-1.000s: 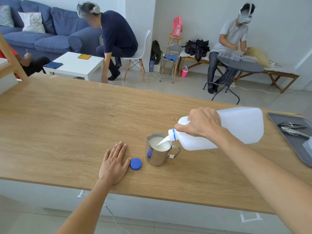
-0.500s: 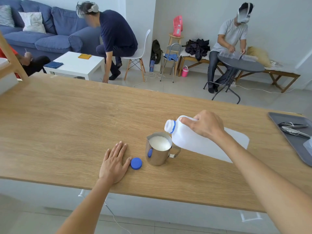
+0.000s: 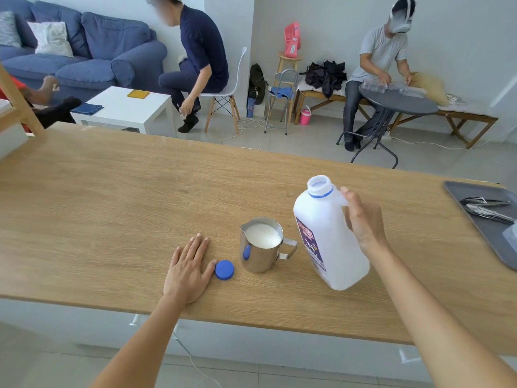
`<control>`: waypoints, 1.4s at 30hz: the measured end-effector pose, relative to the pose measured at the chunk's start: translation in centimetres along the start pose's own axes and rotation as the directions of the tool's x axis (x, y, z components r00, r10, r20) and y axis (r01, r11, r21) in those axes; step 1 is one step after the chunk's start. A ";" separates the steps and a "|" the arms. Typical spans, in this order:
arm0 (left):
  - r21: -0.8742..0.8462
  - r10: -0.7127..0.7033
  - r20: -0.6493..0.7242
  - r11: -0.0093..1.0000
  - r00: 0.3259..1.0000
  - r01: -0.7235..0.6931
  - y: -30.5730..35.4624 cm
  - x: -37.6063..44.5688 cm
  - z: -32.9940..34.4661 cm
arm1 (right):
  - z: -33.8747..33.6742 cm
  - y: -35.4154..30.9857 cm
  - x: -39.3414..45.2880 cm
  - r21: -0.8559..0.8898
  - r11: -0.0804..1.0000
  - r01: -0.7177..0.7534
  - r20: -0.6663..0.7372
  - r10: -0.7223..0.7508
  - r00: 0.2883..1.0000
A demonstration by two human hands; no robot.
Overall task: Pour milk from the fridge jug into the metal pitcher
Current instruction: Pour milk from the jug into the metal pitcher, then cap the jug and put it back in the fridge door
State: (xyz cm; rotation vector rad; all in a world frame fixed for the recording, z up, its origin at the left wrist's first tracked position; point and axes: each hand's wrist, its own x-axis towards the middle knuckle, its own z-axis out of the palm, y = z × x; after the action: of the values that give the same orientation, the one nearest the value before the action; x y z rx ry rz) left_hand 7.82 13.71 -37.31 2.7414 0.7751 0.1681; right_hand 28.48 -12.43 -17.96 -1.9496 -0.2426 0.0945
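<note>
The white plastic milk jug (image 3: 327,236) stands upright and uncapped on the wooden table (image 3: 112,197), just right of the metal pitcher (image 3: 260,253). The pitcher holds milk almost to its rim, with its handle turned toward the jug. My right hand (image 3: 363,219) is at the jug's handle on its right side, fingers loosely around it; the handle itself is hidden. My left hand (image 3: 187,267) lies flat on the table, fingers apart, left of the pitcher. The blue jug cap (image 3: 224,270) lies next to its thumb.
A grey tray (image 3: 486,233) with metal tongs sits at the table's right edge. Beyond the table are two seated people, a white coffee table (image 3: 126,110), a blue sofa (image 3: 92,51) and a round dark table (image 3: 397,99).
The jug has swung from tilted over the pitcher, pouring, to upright and set down on the table to the pitcher's right. My left hand has not moved.
</note>
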 end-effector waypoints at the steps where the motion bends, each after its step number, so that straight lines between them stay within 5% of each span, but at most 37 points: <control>1: 0.000 -0.001 0.001 1.000 1.000 0.001 0.0 0.0 0.0 | -0.1 0.4 -0.1 0.063 0.997 -0.035 -0.031 0.037 0.999; 8: 0.000 0.005 0.002 1.000 1.000 -0.005 0.0 0.0 -0.1 | -0.7 2.9 -1.1 0.428 0.887 -0.175 -0.057 0.220 0.974; 15: 0.004 0.006 0.059 1.000 0.998 -0.007 -0.1 0.1 -0.2 | -2.0 5.0 -1.8 0.444 0.885 -0.139 -0.014 0.162 0.987; 21: -0.169 0.035 0.089 0.985 0.995 -0.019 0.8 -0.6 -0.9 | -2.4 5.4 -2.0 0.480 0.868 -0.129 0.029 0.131 0.991; 24: -0.251 0.106 0.045 0.964 0.993 -0.092 2.2 -1.9 -1.4 | -2.4 5.7 -2.0 0.463 0.878 -0.120 0.045 0.112 0.993; 30: -0.073 0.311 0.082 0.949 0.947 -0.305 3.0 -3.1 -0.9 | -2.8 6.0 -1.9 0.507 0.850 -0.142 0.138 0.082 0.987; 39: -0.096 0.332 0.193 0.943 0.923 -0.319 5.3 -3.5 -3.8 | -3.1 6.1 -2.1 0.509 0.842 -0.179 0.185 0.096 0.978; 42: -0.206 0.412 0.094 0.899 0.906 -0.387 7.7 -4.1 -7.0 | -3.2 6.1 -2.1 0.487 0.852 -0.191 0.167 0.124 0.978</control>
State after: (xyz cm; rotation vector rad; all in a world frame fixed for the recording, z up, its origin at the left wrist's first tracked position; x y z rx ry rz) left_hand 6.85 6.94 -28.43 2.6648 0.1395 0.1270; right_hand 27.75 -18.01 -22.47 -1.4377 -0.1241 0.3607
